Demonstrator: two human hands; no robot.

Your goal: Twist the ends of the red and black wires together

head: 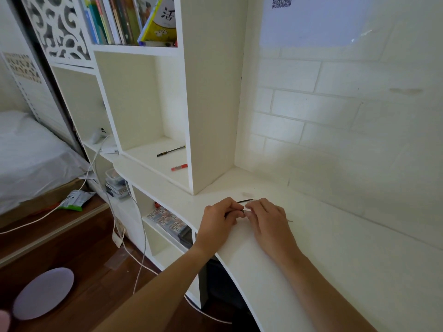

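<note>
- Left hand (219,215): its grip pinches a thin dark pen (245,200) lying on the white surface (335,259).
- Right hand (268,219): fingers curled onto the same pen, touching the left fingertips.
- Shelf compartment: black pen (170,150), red pen (179,167).

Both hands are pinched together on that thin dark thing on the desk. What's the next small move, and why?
Probably ease the hands apart along its length: the left hand and right hand meet fingertip to fingertip on the thin dark stick, hiding its middle.
</note>
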